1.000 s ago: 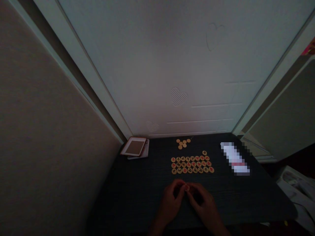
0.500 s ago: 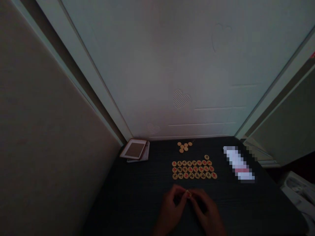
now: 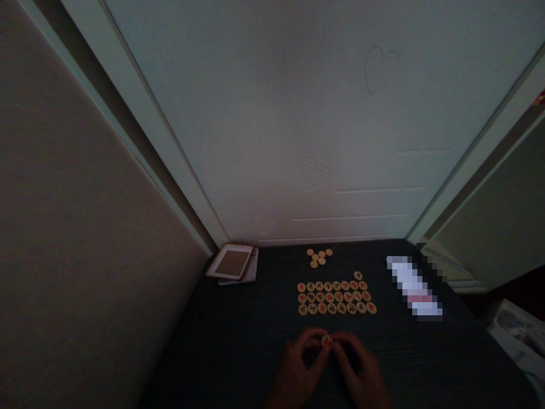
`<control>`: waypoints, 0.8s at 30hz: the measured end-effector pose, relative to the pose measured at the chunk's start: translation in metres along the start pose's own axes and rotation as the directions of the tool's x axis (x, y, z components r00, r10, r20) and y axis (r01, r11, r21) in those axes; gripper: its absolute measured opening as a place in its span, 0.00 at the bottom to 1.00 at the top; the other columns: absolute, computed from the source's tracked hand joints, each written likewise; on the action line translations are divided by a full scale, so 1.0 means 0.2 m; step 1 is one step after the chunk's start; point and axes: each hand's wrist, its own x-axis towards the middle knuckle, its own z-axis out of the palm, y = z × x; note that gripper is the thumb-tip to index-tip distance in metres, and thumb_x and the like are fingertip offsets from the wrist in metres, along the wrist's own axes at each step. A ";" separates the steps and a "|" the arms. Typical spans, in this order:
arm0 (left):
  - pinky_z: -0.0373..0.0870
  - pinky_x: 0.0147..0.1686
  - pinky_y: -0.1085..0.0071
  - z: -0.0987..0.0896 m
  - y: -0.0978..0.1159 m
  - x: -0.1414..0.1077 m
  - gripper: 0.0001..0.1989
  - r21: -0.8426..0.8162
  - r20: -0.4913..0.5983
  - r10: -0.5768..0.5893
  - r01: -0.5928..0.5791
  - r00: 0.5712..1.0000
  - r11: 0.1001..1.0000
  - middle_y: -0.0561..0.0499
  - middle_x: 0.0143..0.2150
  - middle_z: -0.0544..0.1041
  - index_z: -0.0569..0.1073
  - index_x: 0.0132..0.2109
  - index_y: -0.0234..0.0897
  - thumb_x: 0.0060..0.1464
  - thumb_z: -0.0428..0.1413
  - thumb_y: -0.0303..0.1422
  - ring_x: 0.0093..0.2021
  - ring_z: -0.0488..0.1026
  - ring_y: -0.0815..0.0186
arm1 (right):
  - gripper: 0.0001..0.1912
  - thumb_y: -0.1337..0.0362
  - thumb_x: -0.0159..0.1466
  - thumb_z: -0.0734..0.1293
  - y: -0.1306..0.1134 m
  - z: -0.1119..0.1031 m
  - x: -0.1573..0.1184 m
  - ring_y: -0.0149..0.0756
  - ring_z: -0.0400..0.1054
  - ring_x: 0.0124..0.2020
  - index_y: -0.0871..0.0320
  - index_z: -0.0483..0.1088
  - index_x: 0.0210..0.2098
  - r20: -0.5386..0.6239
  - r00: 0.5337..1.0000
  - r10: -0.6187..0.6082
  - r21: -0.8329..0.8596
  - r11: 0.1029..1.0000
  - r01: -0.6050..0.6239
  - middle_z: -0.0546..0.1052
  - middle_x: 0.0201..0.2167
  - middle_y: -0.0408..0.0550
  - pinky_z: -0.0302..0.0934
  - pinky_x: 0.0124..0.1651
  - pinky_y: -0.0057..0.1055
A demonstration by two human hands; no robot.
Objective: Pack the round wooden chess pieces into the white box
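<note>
Between the fingertips of both hands is a round wooden xiangqi piece (image 3: pixel 326 341) with a red character facing me. My left hand (image 3: pixel 300 363) pinches it from the left, and my right hand (image 3: pixel 356 363) touches it from the right with thumb and fingers closed. Beyond the hands, xiangqi pieces (image 3: pixel 331 308) with red and black characters lie face up in three rows. One more piece (image 3: pixel 358 275) with a black character sits above the right end of the back row. Farther off, several blank-side pieces (image 3: pixel 315 257) lie in a loose cluster.
On the dark table (image 3: pixel 238 341), a tablet-like framed thing (image 3: pixel 232 262) rests on another flat item at the back left. A blurred-out white object (image 3: pixel 413 287) lies at the right. A pale panel with heart patterns (image 3: pixel 315 173) rises behind the table. White items (image 3: pixel 515 329) stand beyond the right edge.
The held piece has turned so its red character now shows more fully. Both hands stay close together at nearly the same place; the view has shifted slightly.
</note>
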 end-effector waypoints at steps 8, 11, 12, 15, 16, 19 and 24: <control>0.74 0.51 0.68 -0.02 0.02 -0.01 0.14 0.032 0.026 0.013 -0.014 1.000 0.999 0.50 0.46 0.85 0.78 0.51 0.44 0.66 0.55 0.43 0.46 0.81 0.60 | 0.14 0.51 0.68 0.67 0.00 0.02 -0.02 0.41 0.79 0.42 0.52 0.78 0.45 0.064 0.997 0.037 0.055 0.998 -0.040 0.83 0.41 0.49 0.72 0.48 0.31; 0.73 0.52 0.68 -0.02 0.00 -0.01 0.13 0.060 0.026 0.018 -0.020 0.999 0.998 0.52 0.44 0.85 0.77 0.54 0.46 0.66 0.55 0.41 0.45 0.81 0.61 | 0.13 0.52 0.69 0.66 -0.02 -0.04 0.01 0.41 0.78 0.43 0.51 0.78 0.42 -0.002 1.000 -0.021 0.036 0.999 0.021 0.82 0.40 0.49 0.71 0.48 0.31; 0.73 0.52 0.68 -0.01 0.00 0.00 0.13 0.064 0.029 0.017 -0.019 0.999 0.998 0.52 0.43 0.85 0.76 0.55 0.46 0.66 0.55 0.41 0.44 0.81 0.62 | 0.13 0.52 0.70 0.66 -0.03 -0.08 0.04 0.41 0.77 0.44 0.51 0.78 0.41 -0.023 0.999 -0.041 0.010 0.999 0.041 0.81 0.41 0.49 0.71 0.49 0.32; 0.72 0.50 0.68 0.00 -0.01 0.00 0.12 0.069 0.049 0.018 -0.021 0.999 0.997 0.54 0.43 0.85 0.75 0.54 0.47 0.67 0.54 0.40 0.43 0.81 0.63 | 0.13 0.52 0.70 0.65 -0.05 -0.27 0.18 0.42 0.75 0.47 0.51 0.77 0.45 -0.087 0.995 -0.055 -0.102 0.994 0.046 0.80 0.44 0.50 0.69 0.51 0.36; 0.72 0.49 0.69 0.00 -0.01 0.00 0.12 0.074 0.054 0.021 -0.025 0.998 0.997 0.54 0.42 0.85 0.75 0.54 0.47 0.67 0.54 0.39 0.42 0.81 0.63 | 0.13 0.51 0.69 0.66 -0.05 -0.33 0.25 0.43 0.75 0.48 0.51 0.76 0.46 -0.091 0.995 -0.049 -0.137 0.990 0.037 0.80 0.45 0.50 0.70 0.52 0.37; 0.72 0.47 0.70 0.00 -0.01 0.01 0.10 0.091 0.043 0.039 -0.043 0.998 0.995 0.55 0.41 0.85 0.77 0.51 0.46 0.66 0.55 0.37 0.41 0.81 0.63 | 0.18 0.48 0.69 0.64 -0.04 -0.48 0.51 0.43 0.76 0.47 0.52 0.75 0.49 -0.075 0.996 -0.045 -0.222 0.975 0.028 0.79 0.48 0.50 0.72 0.49 0.38; 0.72 0.46 0.70 0.00 -0.02 0.01 0.10 0.089 0.027 0.038 -0.040 0.999 0.995 0.55 0.40 0.85 0.77 0.50 0.46 0.66 0.54 0.37 0.41 0.80 0.64 | 0.16 0.50 0.68 0.65 0.01 -0.52 0.87 0.42 0.77 0.45 0.51 0.77 0.46 0.045 0.997 -0.065 -0.422 0.903 0.078 0.82 0.45 0.47 0.70 0.50 0.39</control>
